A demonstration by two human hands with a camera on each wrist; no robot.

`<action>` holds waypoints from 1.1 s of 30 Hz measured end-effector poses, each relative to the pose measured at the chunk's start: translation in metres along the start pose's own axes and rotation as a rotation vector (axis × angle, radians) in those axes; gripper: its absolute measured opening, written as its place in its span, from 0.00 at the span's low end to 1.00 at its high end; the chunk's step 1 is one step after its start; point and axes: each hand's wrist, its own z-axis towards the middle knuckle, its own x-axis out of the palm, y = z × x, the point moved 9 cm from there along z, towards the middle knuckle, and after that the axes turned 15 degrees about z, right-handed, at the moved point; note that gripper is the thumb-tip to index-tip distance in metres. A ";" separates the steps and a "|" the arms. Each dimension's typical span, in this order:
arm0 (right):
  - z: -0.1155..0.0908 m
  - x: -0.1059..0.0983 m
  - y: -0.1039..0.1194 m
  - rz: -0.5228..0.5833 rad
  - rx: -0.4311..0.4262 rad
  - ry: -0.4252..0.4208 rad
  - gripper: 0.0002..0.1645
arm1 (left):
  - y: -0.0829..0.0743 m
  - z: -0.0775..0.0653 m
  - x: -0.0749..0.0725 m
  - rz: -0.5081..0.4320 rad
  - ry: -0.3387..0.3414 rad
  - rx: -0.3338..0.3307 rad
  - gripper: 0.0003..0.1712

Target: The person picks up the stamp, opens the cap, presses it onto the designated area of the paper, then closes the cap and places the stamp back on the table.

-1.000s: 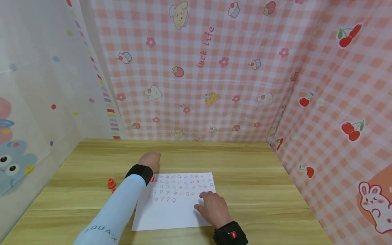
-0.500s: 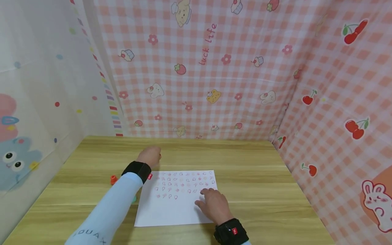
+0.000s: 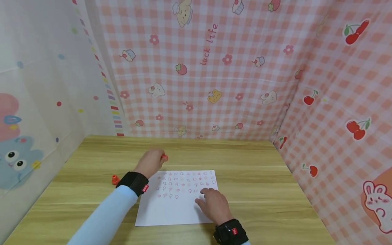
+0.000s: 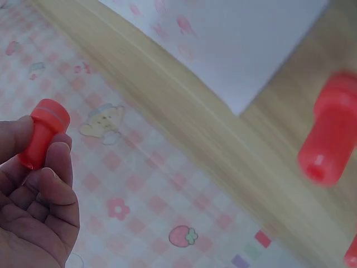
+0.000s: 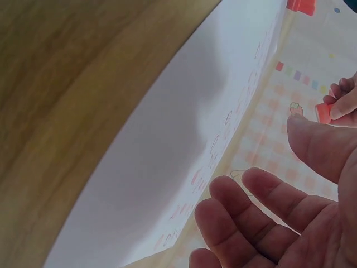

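My left hand (image 3: 150, 162) is raised past the far left corner of the paper. Between thumb and fingers it pinches a small red stamp (image 4: 44, 131) with a flared, banded end; its tip shows in the head view as a red end (image 3: 164, 158). A white sheet of paper (image 3: 171, 214) lies on the table, its far half printed with rows of small reddish marks. Over the sheet's right side hovers my right hand (image 3: 213, 204), fingers spread and loosely bent, holding nothing. Another red stamp (image 3: 115, 179) stands upright on the table left of my left wrist.
The wooden table (image 3: 260, 190) backs onto a pink checked cloth (image 3: 196, 78), with a white patterned cloth (image 3: 39, 85) at the left and a checked cloth (image 3: 330, 102) at the right. In the left wrist view, part of a further red object (image 4: 351, 252) shows at the lower right.
My left hand has turned and shifted slightly right, so the red stamp shows in its fingers. A green object seen beside the left sleeve is now hidden. The right hand stays over the paper.
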 end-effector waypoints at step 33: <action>0.006 0.012 0.009 0.355 -0.008 0.018 0.19 | -0.085 -0.086 0.047 -0.449 0.053 0.145 0.05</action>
